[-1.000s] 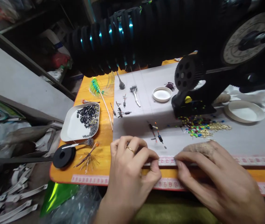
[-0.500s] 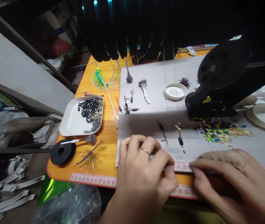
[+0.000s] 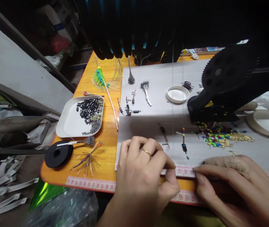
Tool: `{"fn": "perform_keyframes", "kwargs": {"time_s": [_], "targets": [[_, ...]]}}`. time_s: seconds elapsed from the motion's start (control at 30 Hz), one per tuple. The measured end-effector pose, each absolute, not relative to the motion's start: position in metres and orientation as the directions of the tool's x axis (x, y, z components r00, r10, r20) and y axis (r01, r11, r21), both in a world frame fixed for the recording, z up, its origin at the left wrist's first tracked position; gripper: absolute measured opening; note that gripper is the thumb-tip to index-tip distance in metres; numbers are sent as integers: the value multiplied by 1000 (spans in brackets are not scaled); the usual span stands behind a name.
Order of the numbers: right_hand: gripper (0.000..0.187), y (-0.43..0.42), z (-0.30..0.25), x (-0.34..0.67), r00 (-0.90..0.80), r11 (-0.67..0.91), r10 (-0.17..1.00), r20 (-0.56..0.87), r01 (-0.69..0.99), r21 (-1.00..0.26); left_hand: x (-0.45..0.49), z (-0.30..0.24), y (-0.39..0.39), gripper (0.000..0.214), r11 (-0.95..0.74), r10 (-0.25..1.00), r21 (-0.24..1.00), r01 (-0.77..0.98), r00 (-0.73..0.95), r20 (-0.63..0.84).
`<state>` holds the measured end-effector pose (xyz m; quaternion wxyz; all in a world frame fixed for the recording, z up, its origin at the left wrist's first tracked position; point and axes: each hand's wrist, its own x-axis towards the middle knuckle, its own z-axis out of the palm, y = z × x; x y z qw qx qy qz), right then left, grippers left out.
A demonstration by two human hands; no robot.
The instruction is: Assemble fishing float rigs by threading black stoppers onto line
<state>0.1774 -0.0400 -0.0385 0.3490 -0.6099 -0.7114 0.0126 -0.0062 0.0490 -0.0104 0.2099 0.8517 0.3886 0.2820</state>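
My left hand, with a ring on one finger, rests at the board's front edge, fingers curled and thumb against the index finger. What it pinches is hidden. To the right, my right hand presses thumb and index finger together on the pink-white measuring tape, by the 75 mark. A tiny dark bit shows at those fingertips, too small to name. Its index finger has a beige wrapping. Just beyond the hands lie two small assemblies with black barrels, one with an orange tip and another left of it.
Loose coloured beads are heaped near a black geared stand. A white tray holds black barrels and grey pieces. A black spool and wire bundles lie left. Round white lids sit farther back.
The view has shifted slightly. Both hands keep nearly the same pose, with the right fingertips now by 75 rather than 74. The orange-tipped assembly lies a little nearer to my hands.
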Motion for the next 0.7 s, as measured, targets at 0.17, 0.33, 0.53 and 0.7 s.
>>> {"fn": "perform_keyframes", "kwargs": {"time_s": [0.17,0.33,0.53,0.7], "targets": [[11,-41,-36,178,-17,257,886,463,849,-461,-7,-7,49,12,-594,784,586,552,559,268],[10,-42,-38,181,-17,259,881,473,853,-453,-9,-5,49,11,-582,789,594,555,561,249],[11,-43,-38,181,-15,254,886,464,852,-457,-8,-4,49,10,-566,792,606,559,574,209],[12,-43,-39,181,-11,250,887,461,851,-461,-9,-1,48,11,-556,794,617,557,574,198]]}}
